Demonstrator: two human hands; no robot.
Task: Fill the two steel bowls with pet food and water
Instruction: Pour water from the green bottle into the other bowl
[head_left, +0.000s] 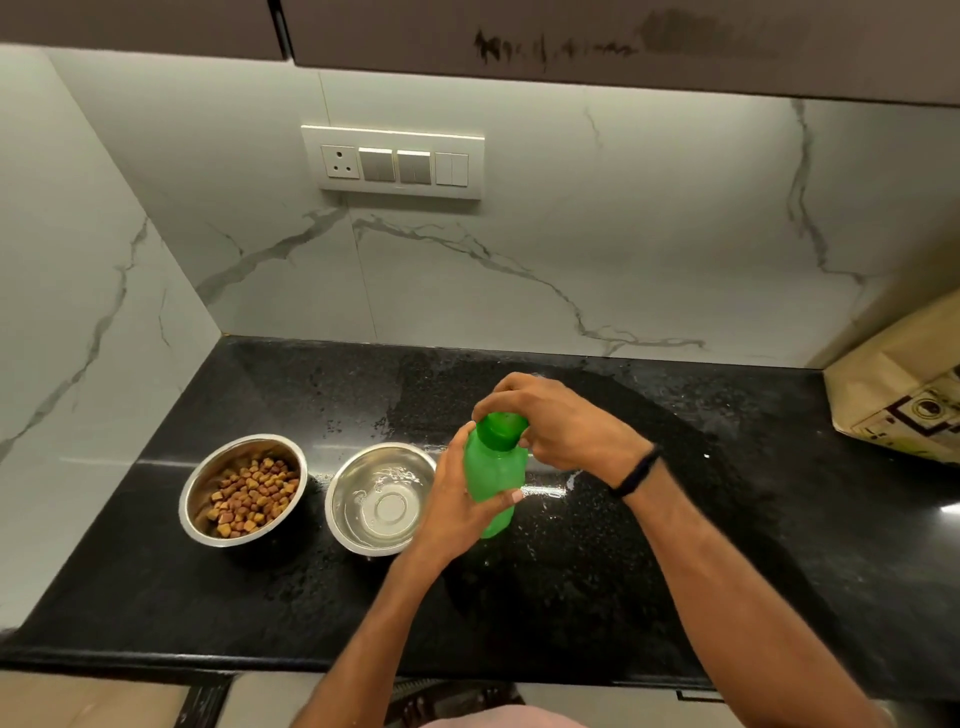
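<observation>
Two bare forearms reach in over the near edge of a black speckled stone countertop (623, 582) and meet above its middle. The left hand (454, 501) wraps its fingers and thumb around the body of a translucent green plastic bottle (491, 480), holding it upright just above or on the counter; which one cannot be told. The right hand (563, 423), with a black band (636, 470) on its wrist, curls down over the bottle's green screw cap (500, 428) and grips it from above.

Just left of the bottle, partly behind the left hand, stands a round polished steel bowl (358, 470) holding clear water (387, 506). Beside it, closer to the counter's left edge and apart from it by a narrow gap, stands a second round steel bowl (223, 460) partly filled with brown and tan pet food kibble (252, 496). Water droplets and wet streaks glisten on the counter behind and to the right of the bottle.

At the counter's far right edge sits a brown paper bag (893, 405) with printed markings, cut off by the frame. Behind the counter rises a white marble-look wall (571, 234) with grey veins, carrying a cream switch panel (392, 163) with one socket and several switches. Dark cabinets (571, 31) hang above.
</observation>
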